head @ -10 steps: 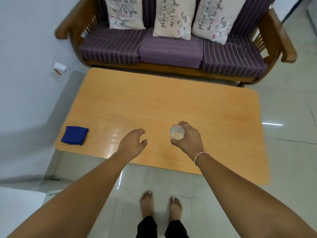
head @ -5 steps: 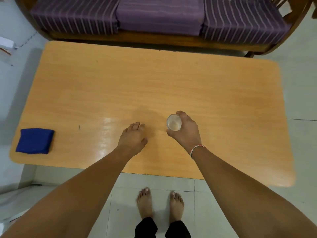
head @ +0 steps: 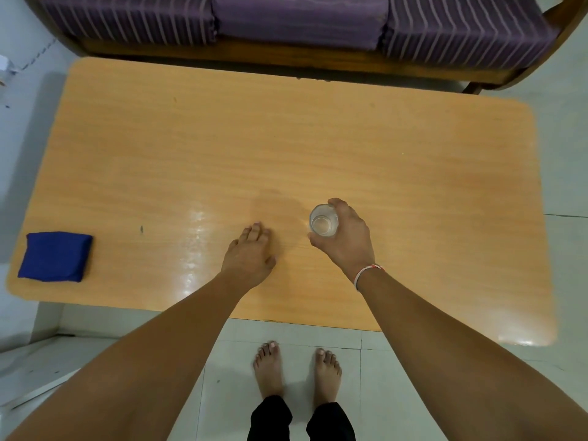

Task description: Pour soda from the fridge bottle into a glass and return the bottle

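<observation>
Right hand (head: 345,238) grip wraps the glass (head: 323,220) near the surface (head: 413,173) front edge.
Left hand (head: 249,253) rests flat, holding nothing; a careless release could tip the glass.

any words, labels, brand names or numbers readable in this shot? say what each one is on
No readable text anywhere in this view.
Glass in the right hand: clear, no print or logo.
Blue folded cloth: plain, no tag showing.
Wooden table: bare wood grain, no sticker.
Striped sofa cushions: stripes only.
White object by the wall at far left: too small and cut off to tell whether it carries any print.
</observation>
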